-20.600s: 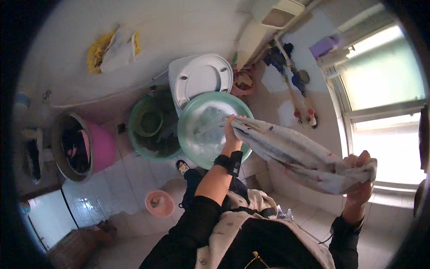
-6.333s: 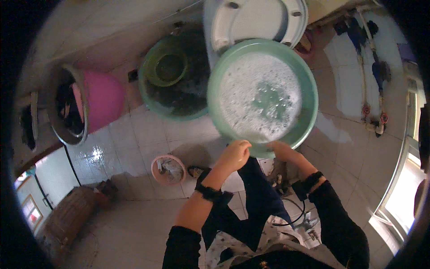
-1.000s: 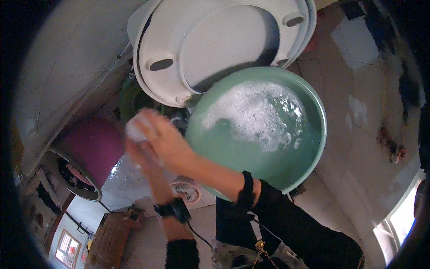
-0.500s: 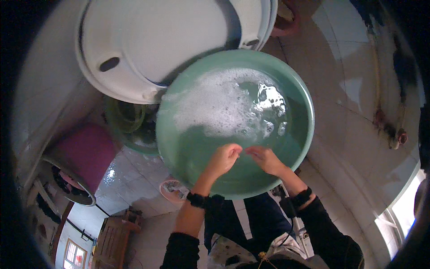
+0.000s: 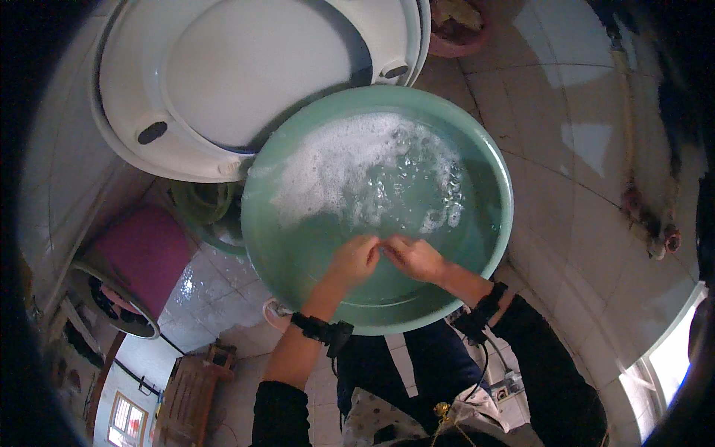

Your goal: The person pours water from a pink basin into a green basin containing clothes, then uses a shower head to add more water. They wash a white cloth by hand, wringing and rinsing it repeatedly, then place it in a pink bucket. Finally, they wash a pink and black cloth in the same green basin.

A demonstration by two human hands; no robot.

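Note:
A large round green basin (image 5: 506,205) holds water with white foam (image 5: 316,167) over its far left part. Ripples and bright reflections lie right of the foam. My left hand (image 5: 356,261) is closed above the near half of the water. Just beside it is my right hand (image 5: 414,258), also closed, its fingers meeting the left hand's fingers. Whatever may be between the fingers is hidden. Dark straps circle both wrists, and the forearms reach over the basin's near rim.
Behind the basin is a big white tub (image 5: 261,67) with dark oval openings. At left lie a purple bucket (image 5: 145,257) on its side and another green basin (image 5: 227,242). A pink basin (image 5: 469,45) is at far right, pipes (image 5: 629,149) along the right wall, and a wooden bench (image 5: 186,402) lower left.
My hands have come together from slightly apart, the right moving left to meet the left. The foam has thinned on its right side as the water ripples. The whole view has shifted slightly.

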